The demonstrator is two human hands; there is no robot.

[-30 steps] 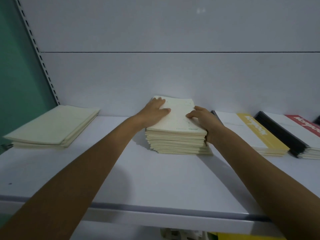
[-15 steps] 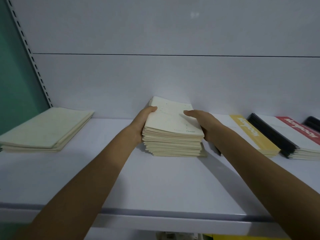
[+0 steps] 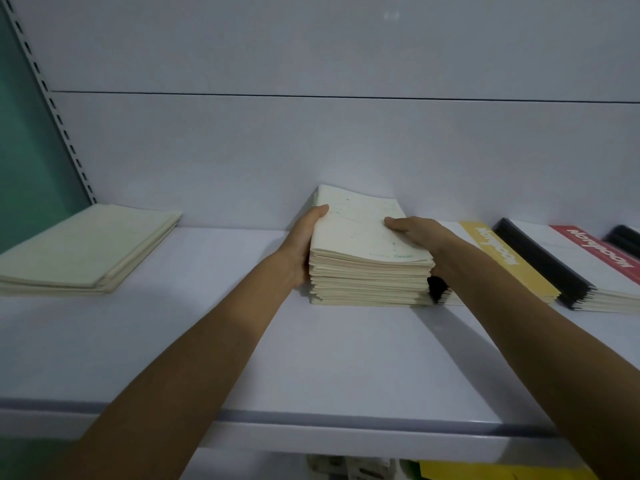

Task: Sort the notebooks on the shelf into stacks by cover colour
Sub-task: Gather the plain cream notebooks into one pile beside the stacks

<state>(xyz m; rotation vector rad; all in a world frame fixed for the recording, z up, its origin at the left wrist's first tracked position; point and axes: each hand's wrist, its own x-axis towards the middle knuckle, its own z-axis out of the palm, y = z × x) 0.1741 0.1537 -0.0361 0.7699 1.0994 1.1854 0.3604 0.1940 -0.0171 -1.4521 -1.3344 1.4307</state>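
A thick stack of cream paper-covered notebooks (image 3: pixel 367 271) sits at twelve o'clock on the white metal shelf (image 3: pixel 207 341). The left hand (image 3: pixel 301 244) grips its nine o'clock side and the right hand (image 3: pixel 419 233) its three o'clock side, thumbs on the top cover. A thinner cream notebook pile (image 3: pixel 86 251) lies at ten o'clock.

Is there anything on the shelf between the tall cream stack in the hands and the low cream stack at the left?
Nothing visible. Besides the left hand holding the tall cream stack, only bare shelf lies between it and the low cream stack.
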